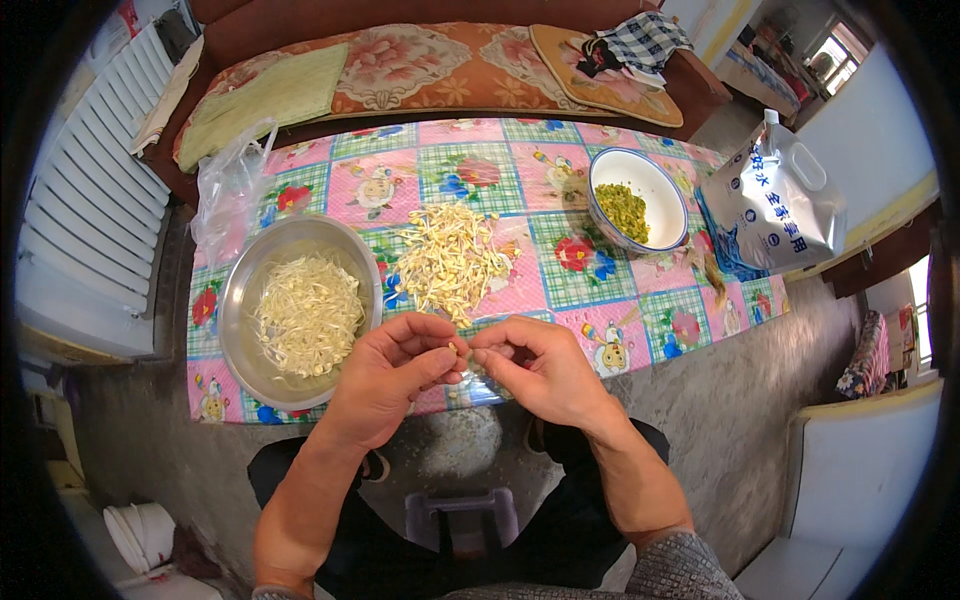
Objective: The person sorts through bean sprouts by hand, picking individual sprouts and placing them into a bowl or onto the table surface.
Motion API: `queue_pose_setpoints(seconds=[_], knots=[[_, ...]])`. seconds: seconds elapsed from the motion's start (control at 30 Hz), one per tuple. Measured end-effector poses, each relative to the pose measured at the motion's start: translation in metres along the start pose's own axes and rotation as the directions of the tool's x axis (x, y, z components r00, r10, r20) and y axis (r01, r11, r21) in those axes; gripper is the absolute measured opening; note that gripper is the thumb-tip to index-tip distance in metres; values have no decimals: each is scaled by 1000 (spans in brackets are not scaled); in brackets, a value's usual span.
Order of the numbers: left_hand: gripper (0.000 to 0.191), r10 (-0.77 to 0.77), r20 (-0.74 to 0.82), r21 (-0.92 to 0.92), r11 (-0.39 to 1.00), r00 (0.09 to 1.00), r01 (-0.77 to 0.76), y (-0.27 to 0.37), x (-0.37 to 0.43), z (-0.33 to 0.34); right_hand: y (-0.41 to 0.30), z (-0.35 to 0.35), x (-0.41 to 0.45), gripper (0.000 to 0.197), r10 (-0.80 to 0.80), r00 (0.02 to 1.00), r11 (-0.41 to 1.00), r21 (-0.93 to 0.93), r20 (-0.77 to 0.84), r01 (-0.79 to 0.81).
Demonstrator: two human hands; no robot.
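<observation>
Over the table's near edge, my left hand (397,375) pinches a bean sprout (453,348), its yellow head showing at the thumb and fingertips. My right hand (544,371) meets it from the right, thumb and fingertips pinched together; whether they grip part of the sprout is too small to tell. A loose pile of yellow-headed bean sprouts (450,259) lies on the tablecloth just beyond both hands. Left of the pile stands a steel basin (234,300), with pale bean sprouts (311,311) in what looks like water.
A patterned plastic tablecloth (480,176) covers the table. At the back right are a white blue-rimmed bowl (664,191) of green-yellow bits (622,214) and a silver spouted pouch (772,202) bearing writing. A clear plastic bag (232,187) lies behind the basin. Beyond stands a sofa (420,71).
</observation>
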State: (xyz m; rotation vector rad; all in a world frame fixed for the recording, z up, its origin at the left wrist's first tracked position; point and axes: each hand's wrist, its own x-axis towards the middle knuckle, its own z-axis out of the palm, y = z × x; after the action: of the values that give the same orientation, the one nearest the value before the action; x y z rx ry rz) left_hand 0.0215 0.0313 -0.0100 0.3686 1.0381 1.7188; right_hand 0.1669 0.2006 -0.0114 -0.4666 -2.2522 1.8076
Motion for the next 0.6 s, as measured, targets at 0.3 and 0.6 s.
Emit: queue_pose_setpoints(seconds=[0.3,0.6], knots=[[26,-45,46,-12,999,998,45,1,-2,2,-14,6,0,24,93,995,926,366,22,-95],[17,-28,33,39,999,999,27,2,-1,2,-9,8,1,22,-104,994,949,299,12,96]])
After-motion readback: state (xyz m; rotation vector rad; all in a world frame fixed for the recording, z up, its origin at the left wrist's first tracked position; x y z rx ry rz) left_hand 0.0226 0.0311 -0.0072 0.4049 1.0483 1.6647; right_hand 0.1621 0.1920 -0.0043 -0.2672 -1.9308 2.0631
